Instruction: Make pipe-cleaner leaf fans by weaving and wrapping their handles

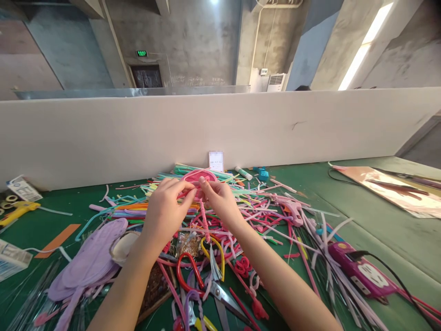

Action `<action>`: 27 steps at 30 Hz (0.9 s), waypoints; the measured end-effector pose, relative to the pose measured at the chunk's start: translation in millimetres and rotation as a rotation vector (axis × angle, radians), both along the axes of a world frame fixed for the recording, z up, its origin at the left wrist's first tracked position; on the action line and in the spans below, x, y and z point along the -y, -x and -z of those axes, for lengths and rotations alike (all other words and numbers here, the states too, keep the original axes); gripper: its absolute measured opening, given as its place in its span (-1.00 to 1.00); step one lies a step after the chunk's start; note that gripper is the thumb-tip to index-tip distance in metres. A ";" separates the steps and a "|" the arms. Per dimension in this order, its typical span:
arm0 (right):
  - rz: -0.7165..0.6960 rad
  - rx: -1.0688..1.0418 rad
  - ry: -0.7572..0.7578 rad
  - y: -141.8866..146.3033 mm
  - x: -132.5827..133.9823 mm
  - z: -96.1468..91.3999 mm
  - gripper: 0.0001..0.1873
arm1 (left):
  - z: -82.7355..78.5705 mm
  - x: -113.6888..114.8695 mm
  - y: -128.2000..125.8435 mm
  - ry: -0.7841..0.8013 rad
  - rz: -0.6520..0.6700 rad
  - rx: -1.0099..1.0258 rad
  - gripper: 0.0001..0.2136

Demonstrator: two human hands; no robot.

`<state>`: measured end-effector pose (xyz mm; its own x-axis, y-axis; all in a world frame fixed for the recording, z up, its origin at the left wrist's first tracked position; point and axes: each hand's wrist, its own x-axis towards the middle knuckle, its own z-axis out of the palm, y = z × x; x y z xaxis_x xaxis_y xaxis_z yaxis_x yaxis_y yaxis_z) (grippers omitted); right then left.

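Both hands are raised over the pile, fingertips pinched close together. My left hand point(168, 202) and my right hand point(222, 200) grip a pink pipe-cleaner piece point(199, 174) between thumbs and fingers. Its rounded pink loop shows behind the fingertips, and the part between them is partly hidden. A twisted pink stem point(204, 218) hangs below, with a silvery tassel point(215, 264) near its lower end. Under the hands lie red-handled scissors point(182, 276), yellow-handled scissors point(222, 255) and many coloured pipe cleaners point(248, 211).
A lilac padded shape point(89, 262) lies at left, near a yellow glue gun point(20, 212). On the right are a pink glue gun point(292, 209) and a purple power strip point(361, 271) with a black cable. A small timer point(216, 161) leans on the white partition point(138, 138).
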<state>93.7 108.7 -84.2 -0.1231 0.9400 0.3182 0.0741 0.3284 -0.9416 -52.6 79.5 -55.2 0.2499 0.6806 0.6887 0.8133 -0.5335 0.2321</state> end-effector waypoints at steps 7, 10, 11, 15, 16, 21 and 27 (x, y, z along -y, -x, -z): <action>0.113 0.280 -0.203 -2.9 -2.5 2.5 -0.61 | 1.4 -3.3 -1.1 0.042 0.008 -0.073 -0.84; 0.195 0.444 -0.280 -3.3 -1.1 1.0 -0.68 | 2.8 -4.8 -0.5 0.046 -0.003 -0.087 -0.86; 0.196 0.456 -0.267 -3.1 -0.8 0.1 -0.67 | 3.0 -5.2 -0.3 0.048 -0.005 -0.076 -0.87; 0.065 0.368 -0.057 -2.2 -1.7 -3.4 -0.50 | 3.4 -6.9 0.0 0.054 0.014 -0.020 -0.88; 0.038 0.346 -0.015 -2.5 -2.3 -4.0 -0.47 | 3.6 -7.5 0.3 0.057 0.018 -0.011 -0.88; 0.116 0.332 -0.072 -7.2 -2.9 -5.8 -0.51 | 5.2 -9.1 4.4 0.051 0.021 0.003 -0.93; 0.102 0.196 -0.035 -6.0 -0.4 -7.5 -0.53 | 2.6 -4.1 3.7 -0.029 0.030 -0.031 -0.91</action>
<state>99.7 109.1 -76.7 -0.0910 0.9395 0.3302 0.2890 0.3423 -0.8941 -56.4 83.5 -57.8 0.2915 0.6522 0.6998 0.8033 -0.5641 0.1910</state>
